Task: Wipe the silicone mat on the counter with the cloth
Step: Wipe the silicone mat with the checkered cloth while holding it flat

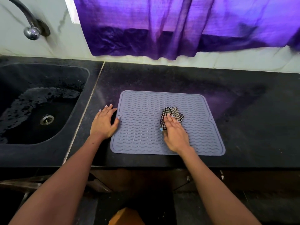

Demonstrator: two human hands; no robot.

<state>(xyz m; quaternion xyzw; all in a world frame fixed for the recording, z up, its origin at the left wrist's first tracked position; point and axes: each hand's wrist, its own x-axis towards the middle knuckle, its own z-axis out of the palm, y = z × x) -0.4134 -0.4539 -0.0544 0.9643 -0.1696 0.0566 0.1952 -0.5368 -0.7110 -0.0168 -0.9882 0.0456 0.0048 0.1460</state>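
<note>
Grey silicone mat [167,122] lies flat mid-counter [243,127], sink [43,103] at its 9 o'clock. Right hand [176,135] presses a bunched checked cloth [172,116] against the mat's centre, fingers straight over it. Left hand [103,122] lies flat, fingers spread, at the mat's 9 o'clock edge, thumb touching the rim. Purple curtain [178,26] hangs at 12 o'clock.

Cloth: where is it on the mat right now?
In the head view, the checked cloth lies bunched near the middle of the grey silicone mat, slightly right of center, pressed under the right hand.
</note>
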